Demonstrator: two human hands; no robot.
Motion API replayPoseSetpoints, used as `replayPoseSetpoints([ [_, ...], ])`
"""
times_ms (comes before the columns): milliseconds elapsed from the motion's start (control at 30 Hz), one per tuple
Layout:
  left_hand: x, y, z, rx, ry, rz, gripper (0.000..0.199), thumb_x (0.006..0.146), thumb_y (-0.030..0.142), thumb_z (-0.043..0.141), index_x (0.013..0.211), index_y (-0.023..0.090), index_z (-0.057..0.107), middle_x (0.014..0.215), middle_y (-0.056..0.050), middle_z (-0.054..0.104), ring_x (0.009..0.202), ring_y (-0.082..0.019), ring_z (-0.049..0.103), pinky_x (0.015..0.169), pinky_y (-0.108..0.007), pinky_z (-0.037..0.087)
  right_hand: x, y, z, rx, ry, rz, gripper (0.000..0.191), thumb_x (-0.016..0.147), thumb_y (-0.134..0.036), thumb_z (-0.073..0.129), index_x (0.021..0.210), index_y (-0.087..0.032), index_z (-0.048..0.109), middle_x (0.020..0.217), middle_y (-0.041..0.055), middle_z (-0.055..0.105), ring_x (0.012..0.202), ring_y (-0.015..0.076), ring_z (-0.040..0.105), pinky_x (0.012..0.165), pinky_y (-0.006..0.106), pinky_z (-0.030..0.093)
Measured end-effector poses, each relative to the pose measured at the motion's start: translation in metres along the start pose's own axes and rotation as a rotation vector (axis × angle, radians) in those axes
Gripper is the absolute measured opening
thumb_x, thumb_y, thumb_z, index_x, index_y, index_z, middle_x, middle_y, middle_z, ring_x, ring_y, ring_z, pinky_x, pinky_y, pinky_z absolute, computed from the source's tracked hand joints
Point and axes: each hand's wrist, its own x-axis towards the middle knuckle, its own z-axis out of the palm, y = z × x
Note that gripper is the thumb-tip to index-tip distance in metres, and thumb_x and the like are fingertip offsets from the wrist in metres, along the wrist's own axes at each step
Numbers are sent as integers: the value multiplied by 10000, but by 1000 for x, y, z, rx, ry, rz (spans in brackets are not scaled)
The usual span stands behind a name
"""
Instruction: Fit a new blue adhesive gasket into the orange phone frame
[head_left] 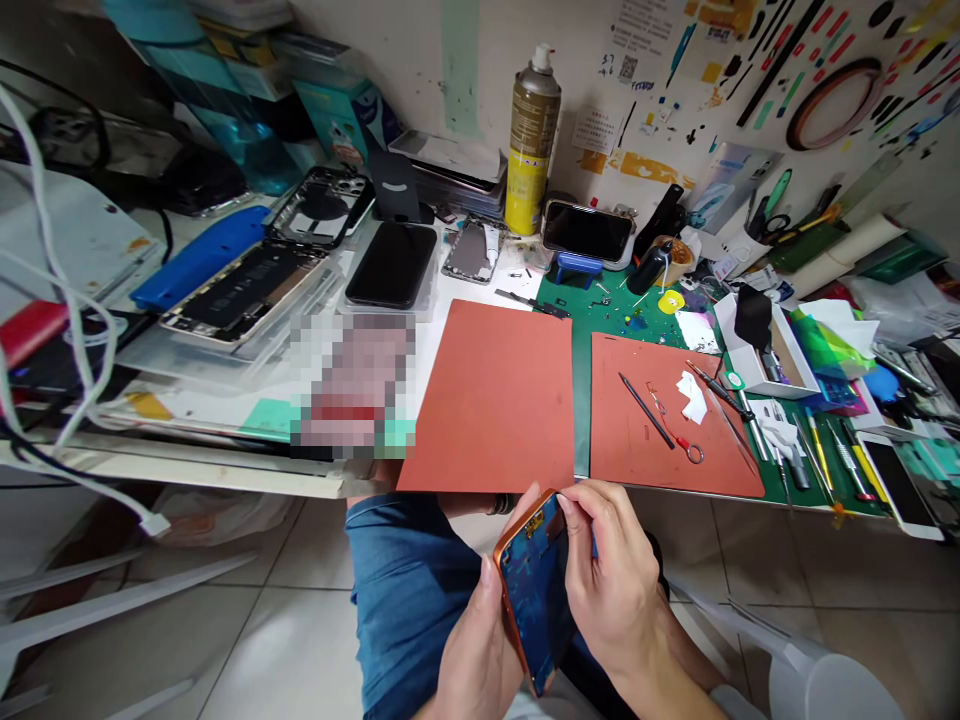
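Note:
Low over my lap I hold an orange-rimmed phone frame, tilted, its dark blue inner side facing up and small gold-coloured parts near its top. My left hand is closed along its left edge, thumb on the rim. The thumb and fingers of my right hand pinch the frame's upper right corner. Whether a small piece sits between those fingertips is hidden. Just beyond my hands lies a reddish-brown mat at the bench edge.
A second mat carries a black stick, a ring-ended tool and white scraps. Phones and opened phone parts lie left. At the back stand a spray can and a propped phone. Tools crowd the right; a pixelated patch hides something left.

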Motion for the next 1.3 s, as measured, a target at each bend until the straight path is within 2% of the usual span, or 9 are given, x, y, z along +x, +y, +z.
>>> replayPoseSetpoints([
  [233, -1, -2, 1, 61, 36, 27, 583, 1085, 650, 455, 1559, 348, 607, 1751, 12, 447, 1703, -320, 208, 1404, -530, 140, 0, 2, 4, -41, -17, 19, 200, 1081, -57, 518, 1101, -217, 636, 946, 50, 677, 817, 173, 688, 741, 291, 591],
  [500, -1, -3, -2, -2, 0, 12, 612, 1089, 668, 411, 1591, 357, 571, 1730, -15, 484, 1685, -332, 264, 1402, -532, 138, -2, 2, 4, -7, 11, 14, 225, 1081, -50, 506, 1148, -221, 636, 967, 55, 687, 865, 180, 714, 762, 290, 612],
  [667, 1, -2, -1, 9, 19, 16, 584, 1089, 648, 441, 1569, 356, 599, 1732, -10, 482, 1685, -329, 268, 1399, -526, 153, -1, 1, 4, 5, 5, -1, 271, 1060, -17, 543, 1219, -210, 647, 1024, 69, 706, 917, 183, 726, 827, 296, 619],
  [1033, 1, -6, -5, 23, -20, 49, 560, 1111, 614, 412, 1571, 354, 594, 1759, 9, 437, 1704, -306, 202, 1405, -507, 90, -2, 4, 8, -37, -6, -3, 210, 1077, -17, 505, 1105, -196, 610, 956, 54, 645, 844, 165, 657, 762, 273, 571],
  [1300, 2, -8, -10, -16, -34, 42, 582, 1111, 616, 403, 1593, 335, 571, 1742, -15, 466, 1692, -330, 241, 1403, -526, 95, -4, 6, 9, -15, 10, -20, 218, 1074, -12, 500, 1124, -187, 618, 961, 56, 648, 853, 168, 658, 757, 277, 572],
])
